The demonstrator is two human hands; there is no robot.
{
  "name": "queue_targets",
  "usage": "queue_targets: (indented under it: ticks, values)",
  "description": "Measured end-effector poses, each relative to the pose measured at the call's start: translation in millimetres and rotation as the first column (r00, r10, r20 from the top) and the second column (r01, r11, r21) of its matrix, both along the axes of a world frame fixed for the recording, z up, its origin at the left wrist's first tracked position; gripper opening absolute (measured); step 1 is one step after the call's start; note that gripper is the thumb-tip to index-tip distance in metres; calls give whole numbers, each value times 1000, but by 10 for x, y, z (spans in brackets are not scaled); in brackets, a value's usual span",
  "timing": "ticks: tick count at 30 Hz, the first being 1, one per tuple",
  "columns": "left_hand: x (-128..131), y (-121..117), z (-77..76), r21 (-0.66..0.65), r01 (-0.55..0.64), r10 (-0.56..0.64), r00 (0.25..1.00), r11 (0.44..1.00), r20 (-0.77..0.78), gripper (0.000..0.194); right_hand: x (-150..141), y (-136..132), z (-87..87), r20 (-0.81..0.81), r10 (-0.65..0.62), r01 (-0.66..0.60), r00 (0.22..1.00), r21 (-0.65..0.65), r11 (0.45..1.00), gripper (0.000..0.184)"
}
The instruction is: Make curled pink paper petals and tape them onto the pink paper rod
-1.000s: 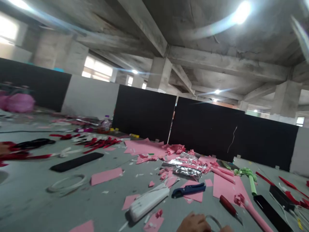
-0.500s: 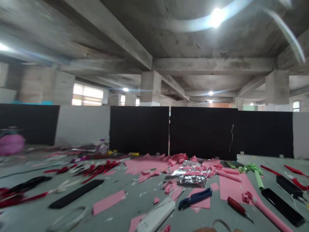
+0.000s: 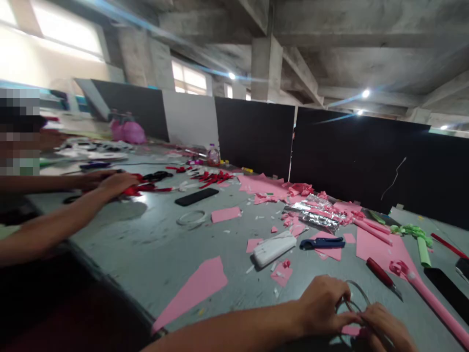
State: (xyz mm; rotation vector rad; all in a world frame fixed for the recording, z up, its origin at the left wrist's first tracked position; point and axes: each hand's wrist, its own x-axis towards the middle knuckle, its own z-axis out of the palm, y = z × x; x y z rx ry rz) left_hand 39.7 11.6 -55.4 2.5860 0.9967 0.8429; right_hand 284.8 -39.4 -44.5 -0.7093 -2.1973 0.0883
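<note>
At the lower right, my left hand (image 3: pixel 324 300) is closed, its fingers pinching a thin grey loop (image 3: pixel 361 288) that looks like wire or a narrow strip. My right hand (image 3: pixel 390 327) is closed on the same loop from the other side, partly cut off by the frame's bottom. A small pink piece of paper (image 3: pixel 351 331) shows between and below the hands. Nearby lie a red-handled craft knife (image 3: pixel 383 276), a dark blue cutter (image 3: pixel 322 243) and a white wrapped bundle (image 3: pixel 273 249). A long pink wrapped stick (image 3: pixel 432 300) lies to the right.
Pink paper sheets (image 3: pixel 264 183) and crumpled silver foil (image 3: pixel 318 212) cover the table's far part. Black panels (image 3: pixel 256 137) stand along the back. At left, a co-worker's hands (image 3: pixel 119 183) handle red ribbon. A black phone (image 3: pixel 197 196) and a clear ring (image 3: pixel 191 217) lie mid-table.
The view has swung left and down. Both my hands and the loop now show plainly, where only their edges appeared before. A co-worker's arms have come into view at left.
</note>
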Motion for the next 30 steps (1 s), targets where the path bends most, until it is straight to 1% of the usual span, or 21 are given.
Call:
queue_targets:
  ticks: [2, 5, 8, 10, 13, 15, 17, 19, 23, 26, 28, 30]
  values:
    - [-11, -30, 96, 12, 21, -21, 1000, 1000, 7, 51, 38, -38, 48, 22, 5, -5, 1000, -9, 1000, 34]
    - [-20, -52, 176, 22, 59, -59, 998, 998, 27, 47, 54, -72, 44, 3, -6, 6, 1000, -1, 1000, 33]
    - [-23, -83, 216, 55, 149, -148, 989, 987, -24, 26, 22, -96, 45, -11, -32, 31, 999, -45, 998, 32]
    - [-25, -107, 233, 79, 198, -194, 979, 977, -56, 19, -17, -115, 82, -11, -32, 31, 999, -93, 995, 31]
    - [-25, -127, 244, 79, 196, -194, 981, 977, -30, 22, -48, -149, 145, -8, -16, 15, 1000, -118, 993, 29]
    - [-17, -118, 239, 63, 167, -167, 986, 984, -4, 32, -27, -167, 153, 6, -17, 17, 1000, -95, 995, 27]
    - [-3, -94, 230, 51, 144, -144, 990, 988, 8, 47, 20, -173, 131, 22, -29, 30, 999, -55, 998, 26]
    - [8, -63, 227, 33, 122, -122, 992, 992, 16, 55, 67, -163, 103, 28, -36, 37, 999, -38, 999, 27]
    - [2, -27, 248, -27, 81, -79, 994, 996, 71, 52, 91, -128, 108, 18, 3, -1, 1000, -86, 996, 30]
    - [-12, -29, 266, -41, 85, -80, 991, 996, 111, 49, 82, -126, 142, 21, 7, -5, 1000, -87, 996, 29]
    - [-15, -34, 270, 5, 133, -133, 987, 991, 95, 38, 77, -139, 153, 39, -2, 6, 999, -108, 994, 28]
    - [-10, -39, 269, 85, 198, -202, 979, 976, 36, 26, 66, -155, 155, 38, -10, 15, 999, -134, 991, 27]
